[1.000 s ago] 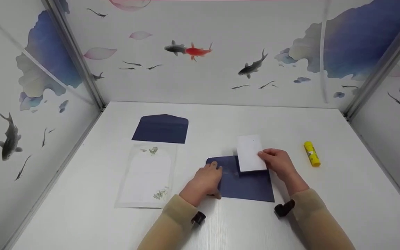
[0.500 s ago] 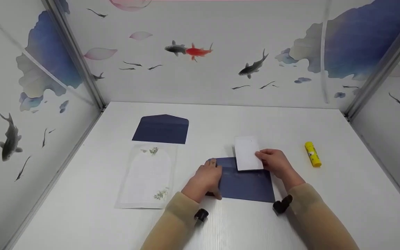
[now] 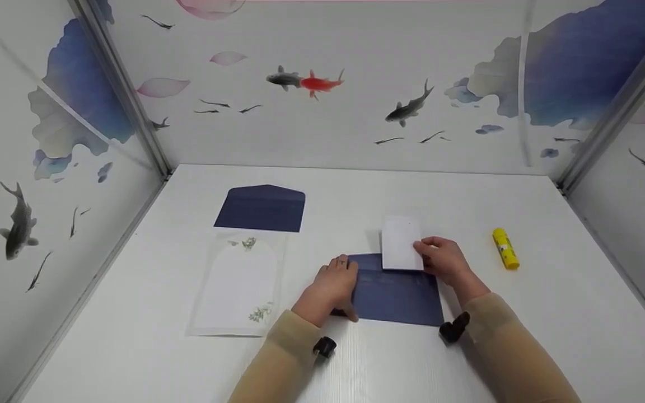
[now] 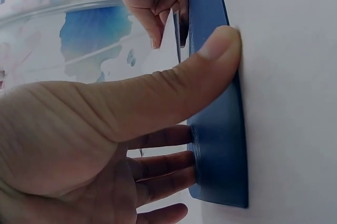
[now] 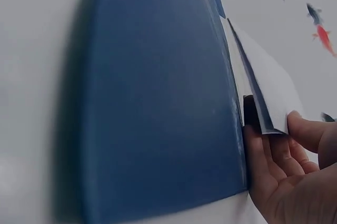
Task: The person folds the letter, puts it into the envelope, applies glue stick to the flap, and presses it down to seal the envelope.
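Observation:
A navy envelope [image 3: 395, 299] lies on the white table in front of me. My left hand [image 3: 329, 288] spans its left end, thumb at the near edge and fingers toward the far edge. The left wrist view shows that thumb extended over the envelope [image 4: 221, 145], fingertips touching it. My right hand [image 3: 447, 260] pinches a white folded card [image 3: 402, 242] by its right side, tilted over the envelope's far edge. In the right wrist view the thumb lies on the card [image 5: 271, 84], with fingers beneath it beside the envelope's edge.
At the back left lies a second navy envelope [image 3: 261, 211], its pointed flap up. Nearer is a translucent sleeve [image 3: 192, 319] around a white sheet with green leaf prints. A yellow glue stick [image 3: 505, 248] lies to the right. Printed walls enclose the table.
The white card in my right hand has moved away from me, uncovering more of the envelope. My left hand has stayed on the envelope's left end.

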Demonstrator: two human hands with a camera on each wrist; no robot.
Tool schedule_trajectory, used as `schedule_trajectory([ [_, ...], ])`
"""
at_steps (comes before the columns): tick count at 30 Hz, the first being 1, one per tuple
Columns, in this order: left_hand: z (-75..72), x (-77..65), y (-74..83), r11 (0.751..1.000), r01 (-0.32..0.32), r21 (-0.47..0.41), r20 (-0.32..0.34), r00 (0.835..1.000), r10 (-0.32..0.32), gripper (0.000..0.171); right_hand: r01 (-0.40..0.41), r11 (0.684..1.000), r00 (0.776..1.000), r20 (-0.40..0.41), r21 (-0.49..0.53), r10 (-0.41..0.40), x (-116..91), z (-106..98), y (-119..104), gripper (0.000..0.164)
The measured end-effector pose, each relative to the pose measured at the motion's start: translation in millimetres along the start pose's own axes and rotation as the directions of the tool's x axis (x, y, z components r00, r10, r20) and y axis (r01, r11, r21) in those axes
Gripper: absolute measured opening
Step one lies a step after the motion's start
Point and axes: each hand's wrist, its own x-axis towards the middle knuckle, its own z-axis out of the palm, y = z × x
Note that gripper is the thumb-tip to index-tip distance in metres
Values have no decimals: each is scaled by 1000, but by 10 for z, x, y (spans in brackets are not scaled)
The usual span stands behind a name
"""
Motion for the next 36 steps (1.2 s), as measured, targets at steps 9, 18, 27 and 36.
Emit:
schedule_trajectory([
  [9,15,-27,-5,999,-13,41,-31,999,14,108,42,993,997,-54,-114,-48,32,56,-81,37],
  [18,26,-20,-6,1000,15,24,-27,1000,-15,111,54,979,998,-15,-196,-58,113,41,-83,37],
  [27,27,-32,-9,1000,25,20,-44,999,-24,109,81,969,996,-4,-235,-84,109,56,-104,34],
  [36,22,-39,-15,1000,11,4,-55,998,-11,107,265,846,963,76,-463,-260,70,124,-164,33],
])
